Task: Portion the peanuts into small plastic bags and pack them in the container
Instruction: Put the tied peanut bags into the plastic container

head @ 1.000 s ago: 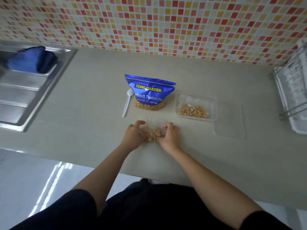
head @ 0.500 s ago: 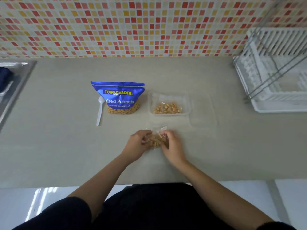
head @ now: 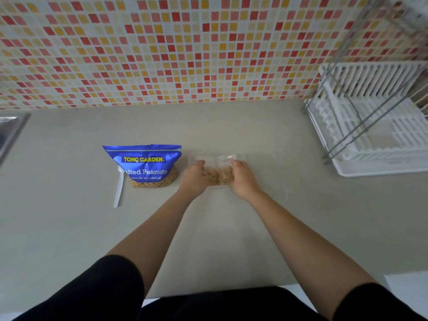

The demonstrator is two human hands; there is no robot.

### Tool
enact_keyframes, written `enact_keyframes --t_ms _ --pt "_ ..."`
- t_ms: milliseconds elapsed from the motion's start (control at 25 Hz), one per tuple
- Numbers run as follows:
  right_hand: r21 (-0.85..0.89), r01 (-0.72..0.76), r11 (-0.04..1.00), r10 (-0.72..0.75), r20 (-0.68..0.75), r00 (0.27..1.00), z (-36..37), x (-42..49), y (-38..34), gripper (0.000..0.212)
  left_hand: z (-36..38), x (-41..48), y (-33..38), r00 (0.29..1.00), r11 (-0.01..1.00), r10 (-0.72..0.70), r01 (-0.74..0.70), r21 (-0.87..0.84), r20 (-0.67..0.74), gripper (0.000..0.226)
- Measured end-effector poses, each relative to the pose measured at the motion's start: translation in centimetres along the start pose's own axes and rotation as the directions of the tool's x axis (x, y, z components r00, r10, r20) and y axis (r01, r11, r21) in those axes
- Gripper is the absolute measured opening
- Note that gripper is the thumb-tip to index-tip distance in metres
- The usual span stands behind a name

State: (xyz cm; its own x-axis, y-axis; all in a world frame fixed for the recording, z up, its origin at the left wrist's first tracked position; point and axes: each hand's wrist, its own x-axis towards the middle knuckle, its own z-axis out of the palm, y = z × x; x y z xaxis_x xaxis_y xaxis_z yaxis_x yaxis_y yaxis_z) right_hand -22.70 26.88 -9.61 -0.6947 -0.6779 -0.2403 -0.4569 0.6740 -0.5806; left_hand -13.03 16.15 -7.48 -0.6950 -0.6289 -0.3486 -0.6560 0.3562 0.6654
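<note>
A small clear plastic bag of peanuts is held between my left hand and my right hand, one hand on each side. The bag is over the clear plastic container, whose rim shows behind the hands; its contents are mostly hidden. The blue Tong Garden salted peanuts bag stands upright just left of the container. A white plastic spoon lies left of that bag. The clear container lid lies flat to the right of the container.
A white dish rack with a metal frame stands at the back right of the grey counter. The edge of a steel sink shows at the far left. A mosaic tile wall closes the back.
Both hands have carried the small peanut bag forward from the near part of the counter to over the container. The camera view has shifted right.
</note>
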Motion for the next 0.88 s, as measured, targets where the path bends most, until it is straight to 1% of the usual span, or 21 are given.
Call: enact_keyframes --t_ms 80,120,160,200,240,280,320,360,400,440,480,520,560,600,680,760,800,840,880 --pt "-0.143 0.003 0.99 0.008 0.076 0.997 0.3 0.4 0.0 0.039 0.6 0.3 -0.1 0.999 0.993 0.029 -0.033 0.113 0.034 0.053" --pt "-0.205 0.005 0.979 0.012 0.078 0.997 0.4 0.6 -0.1 0.034 0.8 0.5 -0.3 0.997 0.981 0.062 -0.068 0.182 0.035 0.052" --pt "-0.246 -0.004 0.969 0.016 0.05 0.999 0.2 0.5 -0.3 0.031 0.8 0.3 -0.4 0.995 0.961 0.095 -0.099 0.257 0.029 0.049" --pt "-0.252 -0.008 0.968 0.007 -0.006 1.0 0.0 0.4 -0.6 0.03 0.9 0.2 -0.7 0.99 0.937 0.138 -0.13 0.324 -0.002 0.044" --pt "-0.22 -0.012 0.975 -0.007 -0.085 0.996 -0.4 0.2 -0.7 0.03 1.0 0.1 -1.2 0.98 0.919 0.188 -0.153 0.364 -0.063 0.038" --pt "-0.164 -0.021 0.986 -0.011 -0.191 0.982 -0.9 -0.2 -0.5 0.031 1.0 -0.1 -1.8 0.966 0.906 0.225 -0.16 0.392 -0.126 0.033" --pt "-0.106 -0.057 0.993 0.024 -0.291 0.956 -1.5 -0.7 0.1 0.033 1.0 -0.3 -2.3 0.952 0.903 0.24 -0.148 0.402 -0.188 0.03" --pt "-0.062 -0.137 0.989 0.107 -0.347 0.932 -2.0 -1.3 1.1 0.037 0.9 -0.5 -2.8 0.945 0.908 0.23 -0.122 0.401 -0.232 0.031" --pt "-0.024 -0.264 0.964 0.24 -0.344 0.908 -2.3 -1.9 2.2 0.042 0.7 -0.8 -3.0 0.956 0.922 0.18 -0.082 0.378 -0.233 0.034" --pt "0.009 -0.406 0.914 0.391 -0.293 0.873 -2.5 -2.5 3.5 0.049 0.6 -1.0 -3.1 0.969 0.941 0.134 -0.06 0.334 -0.206 0.037" --pt "0.023 -0.518 0.855 0.509 -0.225 0.831 -2.3 -3.1 4.7 0.058 0.5 -1.3 -3.1 0.976 0.958 0.116 -0.06 0.28 -0.185 0.039" --pt "0.015 -0.586 0.81 0.579 -0.174 0.796 -1.9 -3.7 5.7 0.068 0.5 -1.5 -3.1 0.975 0.968 0.127 -0.081 0.237 -0.184 0.038" --pt "-0.005 -0.61 0.792 0.603 -0.147 0.784 -1.4 -4.1 6.4 0.078 0.6 -1.7 -2.9 0.971 0.971 0.146 -0.104 0.216 -0.191 0.036" --pt "-0.022 -0.61 0.792 0.601 -0.144 0.786 -0.9 -4.4 6.8 0.085 0.6 -1.9 -2.8 0.966 0.972 0.159 -0.117 0.203 -0.202 0.036" --pt "-0.05 -0.602 0.797 0.587 -0.174 0.791 -0.6 -4.7 7.1 0.088 0.6 -2.1 -2.7 0.965 0.973 0.155 -0.113 0.2 -0.212 0.035" --pt "-0.029 -0.637 0.77 0.623 -0.184 0.76 -1.0 -4.9 7.1 0.088 0.7 -2.1 -2.7 0.966 0.974 0.149 -0.106 0.201 -0.211 0.034" --pt "0.039 -0.645 0.763 0.64 -0.187 0.745 -1.3 -5.0 7.1 0.086 0.6 -2.2 -2.7 0.967 0.973 0.145 -0.102 0.207 -0.207 0.033" --pt "0.158 -0.611 0.776 0.631 -0.215 0.745 -1.5 -5.0 7.2 0.081 0.6 -2.3 -2.7 0.968 0.972 0.146 -0.102 0.211 -0.204 0.033" --pt "0.307 -0.517 0.799 0.595 -0.277 0.754 -1.7 -4.9 7.5 0.073 0.7 -2.3 -2.8 0.969 0.971 0.151 -0.109 0.213 -0.196 0.033"
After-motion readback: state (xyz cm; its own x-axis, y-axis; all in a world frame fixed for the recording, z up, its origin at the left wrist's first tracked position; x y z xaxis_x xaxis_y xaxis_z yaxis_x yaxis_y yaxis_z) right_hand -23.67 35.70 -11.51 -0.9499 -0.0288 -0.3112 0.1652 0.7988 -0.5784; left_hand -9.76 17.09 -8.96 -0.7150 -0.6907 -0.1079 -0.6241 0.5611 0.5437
